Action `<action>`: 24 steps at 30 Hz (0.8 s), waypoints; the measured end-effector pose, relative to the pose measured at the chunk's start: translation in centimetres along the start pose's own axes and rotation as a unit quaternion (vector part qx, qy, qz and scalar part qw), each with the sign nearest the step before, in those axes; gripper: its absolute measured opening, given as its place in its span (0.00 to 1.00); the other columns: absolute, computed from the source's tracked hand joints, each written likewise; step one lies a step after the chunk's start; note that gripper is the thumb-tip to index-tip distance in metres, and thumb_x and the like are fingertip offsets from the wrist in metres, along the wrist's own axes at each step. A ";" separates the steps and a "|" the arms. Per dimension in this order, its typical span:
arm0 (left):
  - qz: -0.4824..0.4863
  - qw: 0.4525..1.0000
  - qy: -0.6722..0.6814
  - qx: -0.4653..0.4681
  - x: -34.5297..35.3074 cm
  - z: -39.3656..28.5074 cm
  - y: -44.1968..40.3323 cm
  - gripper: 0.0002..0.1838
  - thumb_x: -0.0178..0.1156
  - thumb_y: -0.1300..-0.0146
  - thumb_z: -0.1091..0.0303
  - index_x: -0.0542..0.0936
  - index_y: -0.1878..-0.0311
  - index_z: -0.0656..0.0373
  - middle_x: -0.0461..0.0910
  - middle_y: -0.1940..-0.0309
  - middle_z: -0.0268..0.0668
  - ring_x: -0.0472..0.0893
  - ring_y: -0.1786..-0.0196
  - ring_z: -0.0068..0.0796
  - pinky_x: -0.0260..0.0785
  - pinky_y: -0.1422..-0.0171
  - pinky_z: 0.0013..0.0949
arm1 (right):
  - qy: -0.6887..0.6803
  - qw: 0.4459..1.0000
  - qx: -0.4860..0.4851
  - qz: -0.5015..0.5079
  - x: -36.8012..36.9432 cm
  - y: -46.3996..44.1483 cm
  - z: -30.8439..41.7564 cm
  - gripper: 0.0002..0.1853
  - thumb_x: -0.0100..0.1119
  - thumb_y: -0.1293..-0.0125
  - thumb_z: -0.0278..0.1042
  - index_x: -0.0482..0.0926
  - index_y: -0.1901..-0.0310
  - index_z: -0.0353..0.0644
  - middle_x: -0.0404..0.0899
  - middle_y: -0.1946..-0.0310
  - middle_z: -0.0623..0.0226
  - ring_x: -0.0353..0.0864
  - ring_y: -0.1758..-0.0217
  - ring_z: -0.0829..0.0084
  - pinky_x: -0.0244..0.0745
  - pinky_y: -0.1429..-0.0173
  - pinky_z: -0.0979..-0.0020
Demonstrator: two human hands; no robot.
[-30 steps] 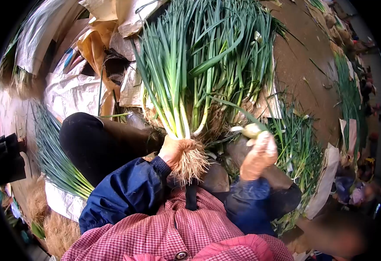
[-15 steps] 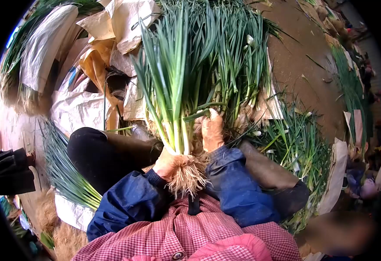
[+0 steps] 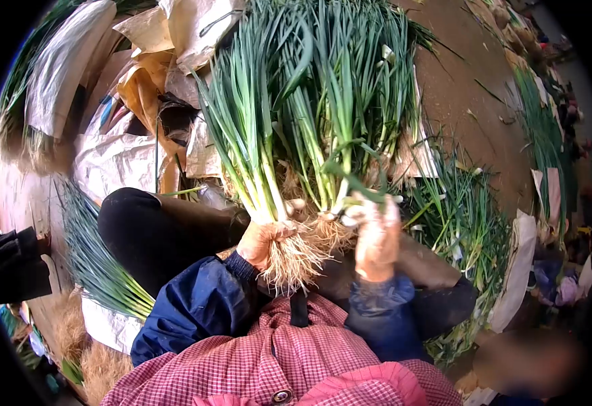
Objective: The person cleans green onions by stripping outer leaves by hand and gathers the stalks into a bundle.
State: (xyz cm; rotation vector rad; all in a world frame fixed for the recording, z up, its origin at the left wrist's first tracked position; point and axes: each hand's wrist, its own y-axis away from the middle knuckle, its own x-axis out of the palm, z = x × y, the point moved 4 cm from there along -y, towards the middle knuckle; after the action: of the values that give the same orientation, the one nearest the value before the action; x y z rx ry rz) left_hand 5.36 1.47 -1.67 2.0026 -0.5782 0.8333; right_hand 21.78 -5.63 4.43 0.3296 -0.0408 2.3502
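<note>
My left hand [image 3: 262,241] is wrapped round a bunch of green onions [image 3: 258,176], just above their roots. The pale roots [image 3: 292,260] hang below the fist, and the green leaves point away from me. To the right, my right hand [image 3: 379,240] is raised and smeared by motion, its fingers closed on a loose green onion leaf [image 3: 357,183]. More green onions [image 3: 319,169] lie right beside the held bunch, their roots close to my left hand.
A heap of trimmed leaves [image 3: 465,230] lies by my right knee. At my left knee is another green onion bunch [image 3: 103,250]. Crumpled paper sacks [image 3: 123,166] are at the far left. Brown ground [image 3: 458,88] shows at right, and a blurred person [image 3: 529,358] is at lower right.
My right hand has moved right and down, away from the held bunch, with a leaf in its fingers. The bunch in my left hand has shifted slightly left, showing the onions behind it.
</note>
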 end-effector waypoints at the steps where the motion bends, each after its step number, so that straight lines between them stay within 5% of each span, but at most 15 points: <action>1: 0.004 1.000 -0.013 -0.007 0.4 0.5 0.0 0.20 0.64 0.58 0.78 0.72 0.58 0.61 0.75 0.68 0.32 0.73 0.71 0.19 0.65 0.70 0.20 | 0.054 0.997 0.038 -0.026 1.6 0.5 -1.2 0.10 0.50 0.34 0.37 0.72 0.59 0.38 0.73 0.72 0.71 0.71 0.74 0.79 0.70 0.73 0.79; 3: -0.010 0.990 -0.135 -0.029 -0.1 -0.1 0.6 0.23 0.65 0.56 0.78 0.71 0.54 0.60 0.75 0.63 0.32 0.73 0.70 0.19 0.66 0.69 0.21 | 0.025 0.998 0.049 0.016 4.6 -0.2 -3.6 0.11 0.54 0.36 0.38 0.74 0.58 0.41 0.75 0.69 0.70 0.75 0.65 0.78 0.72 0.61 0.79; 6: -0.048 0.995 -0.091 0.016 -0.2 0.2 0.7 0.26 0.62 0.57 0.83 0.70 0.51 0.59 0.74 0.63 0.32 0.74 0.69 0.22 0.68 0.67 0.21 | -0.075 0.991 0.057 0.099 7.6 1.1 -4.2 0.13 0.51 0.33 0.40 0.73 0.55 0.40 0.75 0.63 0.70 0.72 0.62 0.81 0.68 0.62 0.81; 7: -0.044 0.997 -0.055 0.036 0.8 0.0 0.7 0.26 0.60 0.57 0.85 0.70 0.51 0.60 0.74 0.64 0.32 0.74 0.68 0.22 0.68 0.68 0.21 | -0.041 0.993 0.106 0.030 7.4 1.5 -4.4 0.12 0.48 0.32 0.40 0.73 0.56 0.41 0.76 0.66 0.71 0.72 0.67 0.81 0.69 0.66 0.80; 11: -0.082 0.991 -0.071 0.077 0.2 -0.8 -0.1 0.15 0.55 0.58 0.89 0.72 0.64 0.65 0.75 0.75 0.36 0.73 0.76 0.23 0.65 0.75 0.21 | -0.413 0.875 0.250 0.019 5.1 1.4 -3.3 0.10 0.47 0.32 0.40 0.72 0.63 0.43 0.71 0.77 0.74 0.65 0.81 0.82 0.63 0.82 0.76; 13: -0.106 0.988 -0.072 0.090 -0.5 -1.1 -0.5 0.13 0.57 0.58 0.87 0.73 0.66 0.65 0.75 0.77 0.35 0.72 0.78 0.22 0.63 0.76 0.21 | -0.430 0.895 0.110 0.041 1.3 0.5 2.8 0.09 0.46 0.32 0.37 0.70 0.64 0.41 0.69 0.79 0.74 0.61 0.84 0.84 0.58 0.84 0.80; 16: -0.100 0.991 -0.040 0.079 -1.4 -0.7 -0.7 0.12 0.58 0.57 0.83 0.73 0.66 0.65 0.75 0.75 0.35 0.71 0.77 0.20 0.62 0.75 0.19 | -0.400 0.910 -0.056 -0.092 -5.5 -1.0 8.3 0.06 0.48 0.34 0.29 0.69 0.61 0.36 0.68 0.79 0.72 0.57 0.87 0.86 0.53 0.87 0.84; 19: -0.029 0.998 0.054 0.004 -2.3 0.2 -1.2 0.14 0.60 0.57 0.80 0.73 0.63 0.65 0.75 0.73 0.33 0.69 0.77 0.18 0.61 0.73 0.18 | -0.267 0.953 0.140 -0.005 -4.5 -1.2 2.0 0.09 0.50 0.36 0.25 0.68 0.55 0.33 0.71 0.73 0.70 0.62 0.82 0.86 0.62 0.82 0.84; 21: -0.036 0.998 0.058 -0.017 -0.8 0.2 -0.3 0.14 0.60 0.56 0.80 0.73 0.63 0.65 0.75 0.73 0.33 0.69 0.76 0.18 0.62 0.72 0.18 | -0.019 0.963 0.263 0.057 0.0 -0.8 -2.5 0.11 0.50 0.37 0.25 0.68 0.53 0.33 0.72 0.67 0.68 0.66 0.77 0.85 0.68 0.77 0.82; 22: -0.049 0.998 0.022 -0.023 -0.2 0.0 0.4 0.14 0.61 0.55 0.79 0.73 0.63 0.65 0.75 0.73 0.33 0.70 0.75 0.18 0.63 0.71 0.18 | 0.115 0.945 0.292 0.089 2.5 -1.8 -3.7 0.12 0.50 0.36 0.25 0.67 0.52 0.33 0.72 0.64 0.67 0.68 0.75 0.85 0.70 0.75 0.80; 24: -0.028 0.995 -0.075 0.064 -2.0 0.5 0.1 0.15 0.63 0.55 0.81 0.74 0.61 0.64 0.76 0.72 0.35 0.74 0.74 0.21 0.66 0.71 0.21 | 0.086 0.972 0.208 0.072 3.1 -2.4 -8.5 0.12 0.52 0.37 0.30 0.70 0.53 0.36 0.73 0.68 0.67 0.67 0.77 0.82 0.68 0.77 0.79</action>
State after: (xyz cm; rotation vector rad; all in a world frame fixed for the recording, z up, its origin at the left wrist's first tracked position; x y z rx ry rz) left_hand 4.10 1.12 -3.34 2.2028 -0.5638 0.7049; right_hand 19.44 -0.75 -3.19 0.3312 0.5354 2.5125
